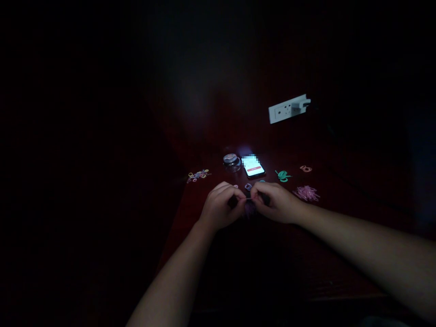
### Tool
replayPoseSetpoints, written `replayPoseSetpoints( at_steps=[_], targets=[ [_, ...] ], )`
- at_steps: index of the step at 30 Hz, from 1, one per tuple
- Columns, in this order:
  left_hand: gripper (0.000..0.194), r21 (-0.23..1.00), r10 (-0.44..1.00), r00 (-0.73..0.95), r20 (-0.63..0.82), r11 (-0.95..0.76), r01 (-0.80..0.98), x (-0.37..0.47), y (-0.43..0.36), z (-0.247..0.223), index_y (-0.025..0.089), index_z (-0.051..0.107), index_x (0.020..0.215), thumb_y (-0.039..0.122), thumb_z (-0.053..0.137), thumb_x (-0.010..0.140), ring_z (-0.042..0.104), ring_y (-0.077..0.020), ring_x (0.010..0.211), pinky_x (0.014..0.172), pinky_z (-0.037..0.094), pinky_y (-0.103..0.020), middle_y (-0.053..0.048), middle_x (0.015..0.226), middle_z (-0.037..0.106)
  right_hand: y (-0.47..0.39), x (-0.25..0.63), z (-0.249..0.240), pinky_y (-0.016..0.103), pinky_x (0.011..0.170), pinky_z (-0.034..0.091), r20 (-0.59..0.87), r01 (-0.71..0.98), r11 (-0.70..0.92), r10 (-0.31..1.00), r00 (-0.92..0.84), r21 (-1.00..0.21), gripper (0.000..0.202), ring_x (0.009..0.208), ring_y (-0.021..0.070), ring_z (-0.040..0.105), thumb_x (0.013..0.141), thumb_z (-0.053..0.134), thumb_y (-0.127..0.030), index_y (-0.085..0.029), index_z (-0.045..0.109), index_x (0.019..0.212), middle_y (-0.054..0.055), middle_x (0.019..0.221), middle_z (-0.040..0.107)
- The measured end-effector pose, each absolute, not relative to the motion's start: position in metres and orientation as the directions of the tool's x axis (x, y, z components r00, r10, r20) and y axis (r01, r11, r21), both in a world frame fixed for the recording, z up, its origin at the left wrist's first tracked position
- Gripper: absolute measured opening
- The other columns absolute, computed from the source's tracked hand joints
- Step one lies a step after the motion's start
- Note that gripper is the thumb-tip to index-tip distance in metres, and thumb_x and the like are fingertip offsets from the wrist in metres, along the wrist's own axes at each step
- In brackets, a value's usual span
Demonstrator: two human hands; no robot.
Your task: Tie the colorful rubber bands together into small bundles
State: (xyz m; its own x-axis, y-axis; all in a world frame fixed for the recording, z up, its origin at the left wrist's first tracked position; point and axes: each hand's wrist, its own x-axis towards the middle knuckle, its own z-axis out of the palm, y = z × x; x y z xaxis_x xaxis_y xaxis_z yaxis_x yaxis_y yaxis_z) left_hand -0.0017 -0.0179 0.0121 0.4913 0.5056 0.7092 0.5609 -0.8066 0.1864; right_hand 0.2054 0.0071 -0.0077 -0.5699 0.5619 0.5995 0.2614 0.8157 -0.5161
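Observation:
My left hand (223,205) and my right hand (275,202) face each other near the middle of the view, both closed in a pinch. Between their fingertips runs a thin pale band (248,199), one end in each hand. Below the band lies a dim purple pile (250,210), partly hidden by my fingers. Just beyond my hands are a small purple loop (248,186) and a pink loop (236,186). To the right of my right hand is a pile of pink bands (307,193).
A lit phone (255,167) stands behind my hands, beside a lidded clear jar (231,162). Mixed small bands (199,175) lie left, green bands (283,176) and orange-pink bands (305,168) right. A white socket strip (289,109) with a plug is farther back. The surroundings are very dark.

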Motion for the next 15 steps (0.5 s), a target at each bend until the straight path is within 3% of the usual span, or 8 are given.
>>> replayPoseSetpoints(
  at_steps=[8,15],
  targets=[
    [0.004,0.189,0.499,0.491,0.714,-0.813,0.550,-0.0004,-0.0195,0.0139,0.020,0.061,0.081,0.019,0.061,0.085,0.058,-0.0144,0.073,0.077,0.051,-0.033,-0.001,0.075,0.066,0.0043,0.2055,-0.0078,0.022,0.053,0.038,0.615,0.225,0.821,0.549,-0.566,-0.525,0.018,0.058,0.0095,0.050,0.079,0.065,-0.019,-0.020,0.053,0.093,-0.004,0.070,0.055],
    [0.004,0.193,0.508,0.493,0.706,-0.808,0.557,-0.0003,-0.0192,0.0138,0.020,0.062,0.081,0.020,0.061,0.085,0.059,-0.0146,0.071,0.077,0.051,-0.034,-0.001,0.075,0.067,0.0076,0.2045,-0.0081,0.024,0.056,0.041,0.650,0.245,0.841,0.531,-0.543,-0.482,0.001,0.060,0.0113,0.051,0.085,0.058,-0.018,-0.019,0.057,0.085,-0.002,0.068,0.056]
  ],
)
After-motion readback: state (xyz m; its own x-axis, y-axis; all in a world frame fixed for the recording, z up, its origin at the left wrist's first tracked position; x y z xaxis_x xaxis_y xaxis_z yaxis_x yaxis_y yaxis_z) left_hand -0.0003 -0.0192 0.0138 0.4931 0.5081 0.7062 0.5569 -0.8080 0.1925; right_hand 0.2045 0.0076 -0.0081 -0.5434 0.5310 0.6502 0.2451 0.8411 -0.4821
